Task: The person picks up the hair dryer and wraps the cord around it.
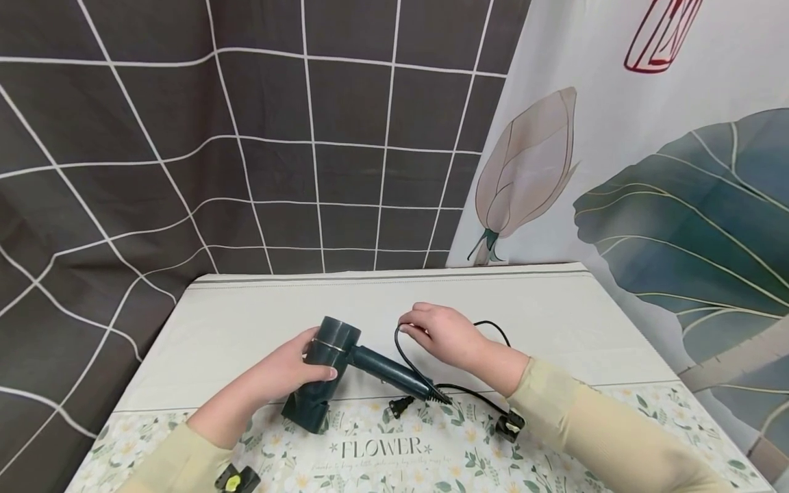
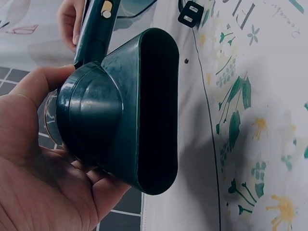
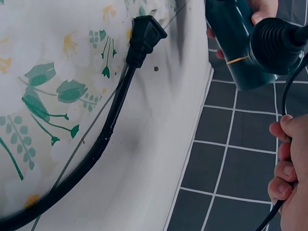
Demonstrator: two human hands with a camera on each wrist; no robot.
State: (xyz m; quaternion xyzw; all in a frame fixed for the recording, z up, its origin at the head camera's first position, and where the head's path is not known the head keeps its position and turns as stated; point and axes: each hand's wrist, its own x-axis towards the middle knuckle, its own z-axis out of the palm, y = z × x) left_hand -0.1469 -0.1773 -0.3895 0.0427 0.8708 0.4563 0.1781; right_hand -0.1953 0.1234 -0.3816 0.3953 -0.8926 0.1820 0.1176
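A dark green hair dryer (image 1: 328,366) is gripped round its barrel by my left hand (image 1: 290,368), thumb across the front. Its flat nozzle (image 2: 159,110) faces the left wrist camera, and the handle (image 1: 388,371) slants down to the right. In the head view my right hand (image 1: 445,333) pinches the black cord (image 1: 402,348) a little above the handle's end; the right wrist view shows its fingers (image 3: 284,171) curled round it. The plug (image 1: 401,406) lies on the floral cloth below the handle, with its two prongs pointing left.
A table (image 1: 277,301) under a cream cloth printed with flowers and the word FLOWER spreads beneath both hands. Behind it hangs a dark grid-patterned curtain (image 1: 351,171), and a white curtain with leaf prints (image 1: 696,219) is on the right. More cord (image 1: 493,325) loops behind my right wrist.
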